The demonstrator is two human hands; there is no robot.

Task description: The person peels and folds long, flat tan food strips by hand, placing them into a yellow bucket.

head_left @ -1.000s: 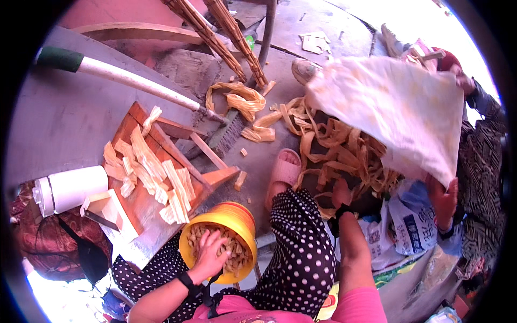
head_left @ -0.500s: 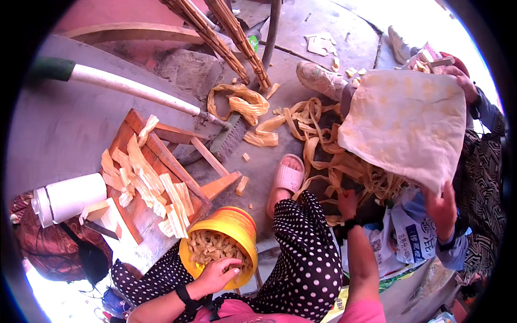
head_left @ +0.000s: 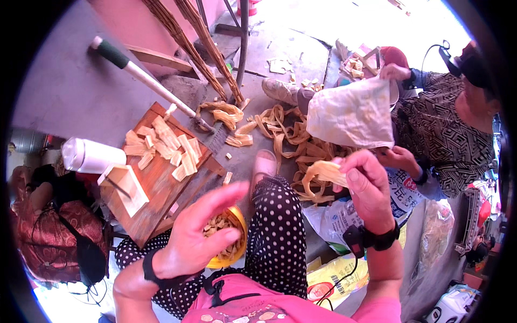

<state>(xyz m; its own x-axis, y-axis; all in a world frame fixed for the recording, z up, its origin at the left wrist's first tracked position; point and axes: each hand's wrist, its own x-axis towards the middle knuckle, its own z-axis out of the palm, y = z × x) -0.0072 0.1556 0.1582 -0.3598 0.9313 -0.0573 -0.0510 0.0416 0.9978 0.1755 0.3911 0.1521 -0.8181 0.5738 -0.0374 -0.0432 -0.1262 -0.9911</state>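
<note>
While a heap of yellowish strips (head_left: 309, 152) lies on the floor (head_left: 309, 59), a wooden bench (head_left: 141, 212) stands left

Near the bench is a yellow bucket (head_left: 221, 262). Partly hiding it, the left hand (head_left: 196, 237) is spread wide, thumb apart from straight fingers. Before the heap, the right hand (head_left: 369, 185) pinches a single strip (head_left: 325, 171), which curves leftward. Cut pieces (head_left: 187, 161) lie on the bench, small chunks (head_left: 232, 249) in the bucket.

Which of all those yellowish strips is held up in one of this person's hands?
The curled strip pinched in the right hand; the other long strips lie on the ground, shorter pieces on the wooden board.
</note>
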